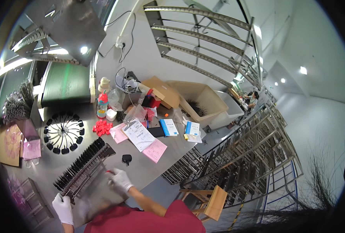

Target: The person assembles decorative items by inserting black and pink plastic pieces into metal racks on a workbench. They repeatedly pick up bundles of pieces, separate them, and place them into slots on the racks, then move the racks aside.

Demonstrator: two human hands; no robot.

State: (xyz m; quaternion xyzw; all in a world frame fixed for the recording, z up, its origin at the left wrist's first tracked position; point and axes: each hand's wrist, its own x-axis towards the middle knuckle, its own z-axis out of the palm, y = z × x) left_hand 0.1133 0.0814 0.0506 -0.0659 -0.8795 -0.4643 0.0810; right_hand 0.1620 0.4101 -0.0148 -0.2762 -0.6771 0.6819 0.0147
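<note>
A long metal rack (85, 165) filled with rows of small black pieces lies slanted on the grey table (141, 171). My left hand (62, 207), in a white glove, grips the rack's near end. My right hand (120, 179), also white-gloved, rests at the rack's right side with a small red item at its fingertips. A single black piece (126, 158) lies on the table just beyond my right hand.
A round wheel-like holder (63, 133) of black pieces, red clips (102, 127), pink and white papers (141, 138), blue booklets (168, 127), a bottle (102, 104) and cardboard boxes (197, 99) crowd the table. Metal racks (242, 155) and a wooden stool (209, 200) stand right. A person (252, 99) works far off.
</note>
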